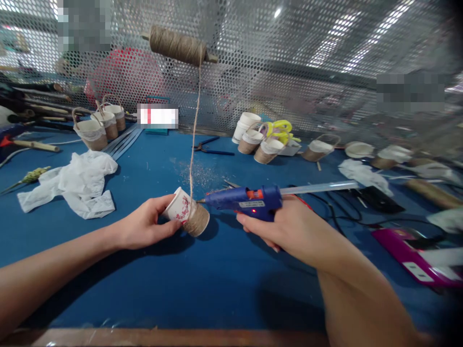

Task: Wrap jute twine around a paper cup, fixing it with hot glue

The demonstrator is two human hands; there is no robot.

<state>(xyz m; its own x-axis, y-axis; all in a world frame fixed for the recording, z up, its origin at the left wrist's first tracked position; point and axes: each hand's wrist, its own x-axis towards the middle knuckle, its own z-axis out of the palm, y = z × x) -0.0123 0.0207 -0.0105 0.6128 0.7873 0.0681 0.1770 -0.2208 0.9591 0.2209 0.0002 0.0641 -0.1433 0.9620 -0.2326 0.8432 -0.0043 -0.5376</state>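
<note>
My left hand [148,224] grips a small white paper cup [180,207] with a red flower print, lying on its side just above the blue table [202,284]. The cup's lower half is wrapped in brown jute twine [198,219]. A strand of twine [195,115] runs up from the cup to a spool [177,46] on a rod fixed to the mesh screen. My right hand [285,229] is closed round a blue hot glue gun [249,201] with a clear glue stick at its back. The nozzle touches the cup at the twine's edge.
Crumpled white plastic [77,185] lies at left. Twine-wrapped cup baskets [97,127] stand back left, more cups [258,142] and yellow scissors [280,129] at back centre. Pliers [208,147] lie behind. A pink box [412,255] and black cables [347,212] sit right.
</note>
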